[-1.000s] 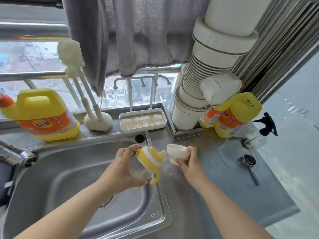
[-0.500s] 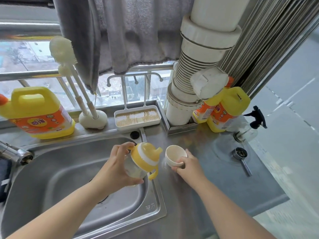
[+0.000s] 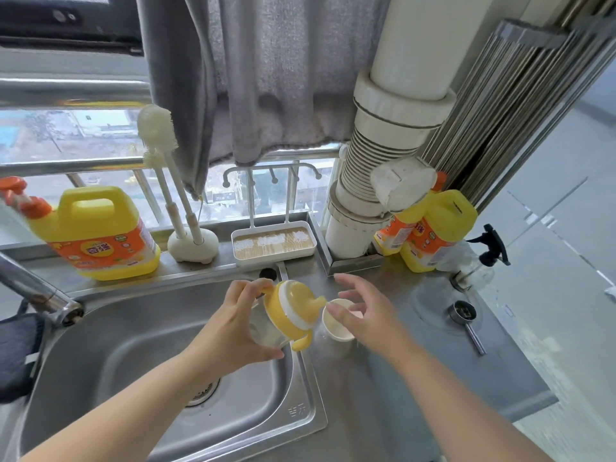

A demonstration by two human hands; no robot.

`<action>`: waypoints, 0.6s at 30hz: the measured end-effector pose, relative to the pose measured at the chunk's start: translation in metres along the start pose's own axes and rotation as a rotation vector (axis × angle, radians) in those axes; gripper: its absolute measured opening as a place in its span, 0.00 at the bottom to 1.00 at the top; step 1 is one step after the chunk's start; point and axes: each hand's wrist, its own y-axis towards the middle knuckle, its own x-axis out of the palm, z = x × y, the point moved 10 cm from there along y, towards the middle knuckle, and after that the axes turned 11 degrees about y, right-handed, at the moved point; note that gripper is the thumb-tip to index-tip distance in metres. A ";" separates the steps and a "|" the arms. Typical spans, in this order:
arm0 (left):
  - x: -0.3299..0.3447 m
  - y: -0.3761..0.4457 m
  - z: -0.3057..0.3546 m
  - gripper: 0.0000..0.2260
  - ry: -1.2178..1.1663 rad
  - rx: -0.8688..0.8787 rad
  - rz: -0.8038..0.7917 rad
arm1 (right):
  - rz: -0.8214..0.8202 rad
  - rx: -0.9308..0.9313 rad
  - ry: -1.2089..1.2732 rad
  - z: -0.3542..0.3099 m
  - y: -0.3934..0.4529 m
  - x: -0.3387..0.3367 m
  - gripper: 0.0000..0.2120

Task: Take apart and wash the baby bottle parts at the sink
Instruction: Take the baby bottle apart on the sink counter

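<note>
Left hand [image 3: 233, 328] fingers curl around clear baby bottle [image 3: 286, 315], yellow lid tilted right, held over sink [image 3: 133, 345] rim. Right hand [image 3: 370, 315] fingers spread, loose, above white cap [image 3: 335, 323]; contact unclear. Cap stands on steel counter [image 3: 416, 355] just beside the spout.

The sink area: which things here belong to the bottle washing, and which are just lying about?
In the job:
- clear baby bottle with yellow spouted lid, gripped by the left hand
- white round cap on the counter, under the open right hand
- steel sink

Lying about:
- yellow detergent jug
- steel measuring scoop
- black-topped spray bottle
</note>
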 end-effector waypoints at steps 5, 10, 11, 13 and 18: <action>-0.024 0.005 0.016 0.43 0.038 0.047 0.070 | -0.226 0.033 0.024 -0.049 -0.001 0.040 0.39; -0.038 0.003 0.022 0.43 0.036 0.087 0.089 | -0.174 0.026 -0.109 -0.069 0.001 0.045 0.41; -0.040 0.002 0.021 0.45 0.022 0.091 0.086 | -0.162 0.022 -0.100 -0.072 0.002 0.045 0.40; -0.042 0.001 0.019 0.51 -0.010 0.083 0.079 | -0.147 0.022 -0.075 -0.075 0.001 0.043 0.37; -0.044 0.000 0.000 0.53 -0.035 -0.070 0.084 | -0.113 0.060 0.042 -0.073 0.003 0.040 0.32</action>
